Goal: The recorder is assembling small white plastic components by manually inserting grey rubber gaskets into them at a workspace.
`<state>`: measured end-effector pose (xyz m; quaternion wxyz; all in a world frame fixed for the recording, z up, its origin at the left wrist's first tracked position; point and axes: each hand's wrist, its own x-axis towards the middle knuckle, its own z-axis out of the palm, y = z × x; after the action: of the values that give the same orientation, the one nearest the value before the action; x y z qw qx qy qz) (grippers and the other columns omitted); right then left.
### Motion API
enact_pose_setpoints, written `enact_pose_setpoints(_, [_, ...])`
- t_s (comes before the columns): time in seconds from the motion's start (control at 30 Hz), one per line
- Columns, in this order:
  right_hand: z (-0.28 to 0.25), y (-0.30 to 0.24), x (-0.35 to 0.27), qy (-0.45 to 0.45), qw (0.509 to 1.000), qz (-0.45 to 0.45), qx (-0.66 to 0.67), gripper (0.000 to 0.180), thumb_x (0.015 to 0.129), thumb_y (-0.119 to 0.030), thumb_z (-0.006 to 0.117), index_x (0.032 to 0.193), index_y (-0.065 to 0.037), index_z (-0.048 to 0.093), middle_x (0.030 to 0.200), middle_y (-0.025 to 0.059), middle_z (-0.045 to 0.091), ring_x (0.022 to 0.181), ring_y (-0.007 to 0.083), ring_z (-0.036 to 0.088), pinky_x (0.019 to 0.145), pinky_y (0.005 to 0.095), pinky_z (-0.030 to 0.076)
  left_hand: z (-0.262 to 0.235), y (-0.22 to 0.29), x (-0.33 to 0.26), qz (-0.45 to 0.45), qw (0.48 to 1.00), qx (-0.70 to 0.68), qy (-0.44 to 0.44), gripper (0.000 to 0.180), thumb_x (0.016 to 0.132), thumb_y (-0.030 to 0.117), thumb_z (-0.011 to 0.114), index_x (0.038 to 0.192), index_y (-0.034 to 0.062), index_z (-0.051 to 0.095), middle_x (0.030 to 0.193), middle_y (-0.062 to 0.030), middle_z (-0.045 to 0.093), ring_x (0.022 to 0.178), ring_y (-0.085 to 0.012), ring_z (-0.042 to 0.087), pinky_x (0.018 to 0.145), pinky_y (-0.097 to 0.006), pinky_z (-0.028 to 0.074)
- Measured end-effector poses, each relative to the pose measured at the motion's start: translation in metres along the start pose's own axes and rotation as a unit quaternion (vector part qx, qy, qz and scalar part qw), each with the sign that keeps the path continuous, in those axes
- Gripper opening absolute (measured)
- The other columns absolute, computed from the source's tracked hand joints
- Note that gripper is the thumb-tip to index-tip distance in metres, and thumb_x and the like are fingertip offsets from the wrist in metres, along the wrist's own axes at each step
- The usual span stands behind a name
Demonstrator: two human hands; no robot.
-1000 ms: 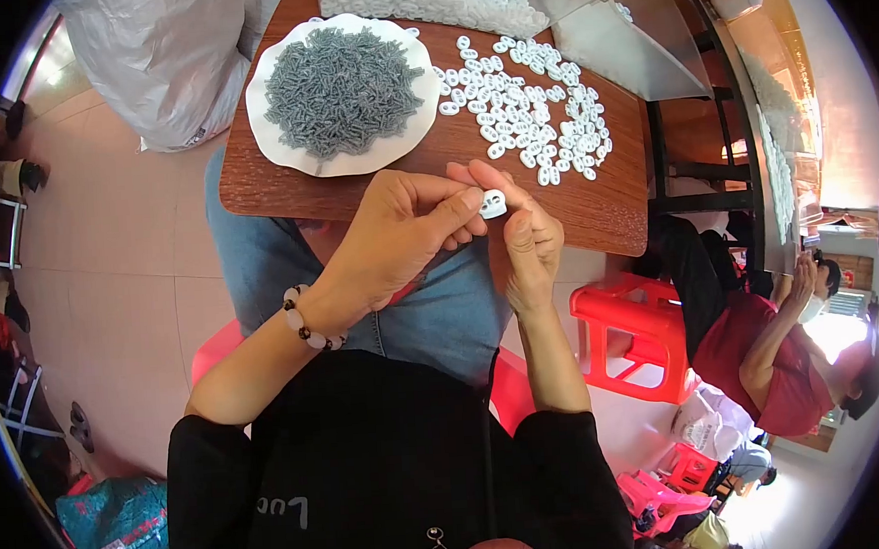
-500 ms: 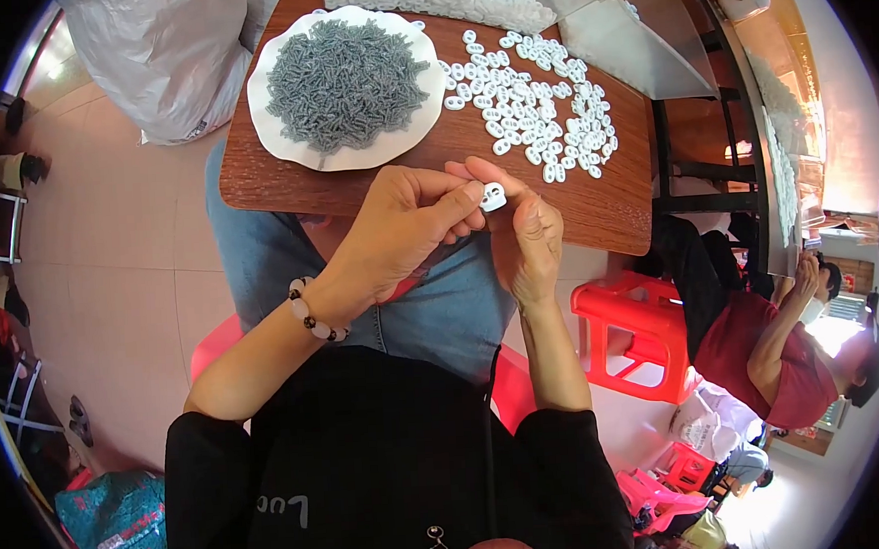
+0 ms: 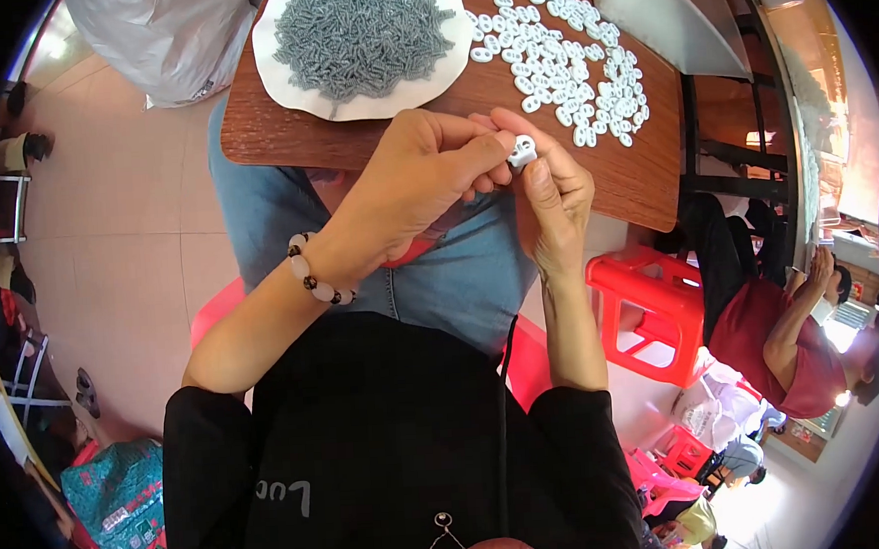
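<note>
A small white two-hole cord lock (image 3: pixel 522 151) is held up over the near table edge, its holes turned toward me. My left hand (image 3: pixel 444 165), with a beaded bracelet on its wrist, pinches the cord lock between thumb and fingers from the left. From the other side my right hand (image 3: pixel 558 194) closes on the same piece, thumb in front and index finger behind. Parts of the fingertips are hidden behind it. Beyond my left hand a white scalloped dish (image 3: pixel 268 70) holds a heap of small grey springs (image 3: pixel 363 45). Many like white two-hole pieces (image 3: pixel 558 69) lie loose on the wooden table (image 3: pixel 643 179).
Clear plastic sheeting (image 3: pixel 669 14) borders the table's far right. A large white bag (image 3: pixel 164 40) stands at the far left. To my right are a red stool (image 3: pixel 650 313) and a seated person in a red shirt (image 3: pixel 776 346). A teal bag (image 3: pixel 118 500) sits lower left.
The view has shifted, so table and dish sit higher in it. Both hands keep the cord lock, which has turned slightly, and the right thumb now lies closer to it.
</note>
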<state>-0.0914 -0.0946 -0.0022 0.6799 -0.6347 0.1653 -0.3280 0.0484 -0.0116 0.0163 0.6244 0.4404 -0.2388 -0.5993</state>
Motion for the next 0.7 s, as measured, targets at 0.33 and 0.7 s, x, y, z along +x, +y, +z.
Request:
enact_pose_setpoints(0.33, [-0.0029, 0.0012, -0.002, -0.01, 1.0, -0.002, 0.017, 0.045, 0.095, -0.026, 0.051, 0.125, 0.007, 0.05, 0.117, 0.0213, 0.059, 0.098, 0.0197, 0.06, 0.087, 0.0313, 0.047, 0.0006, 0.0037, 0.0002, -0.018, 1.0, 0.006, 0.003, 0.024, 0.089, 0.022, 0.062, 0.077, 0.0024, 0.067, 0.072, 0.002, 0.058, 0.064, -0.0036, 0.047, 0.06, -0.018, 0.039])
enact_pose_setpoints(0.7, [-0.0026, 0.0005, -0.0025, -0.002, 1.0, 0.001, 0.007, 0.048, 0.094, -0.031, 0.051, 0.125, 0.007, 0.051, 0.115, 0.0199, 0.06, 0.097, 0.0193, 0.06, 0.087, 0.0318, 0.047, 0.0004, 0.0044, -0.0006, -0.024, 1.0, -0.003, 0.003, 0.023, 0.089, 0.023, 0.062, 0.079, 0.0035, 0.067, 0.072, 0.0026, 0.058, 0.063, -0.0032, 0.047, 0.06, -0.017, 0.038])
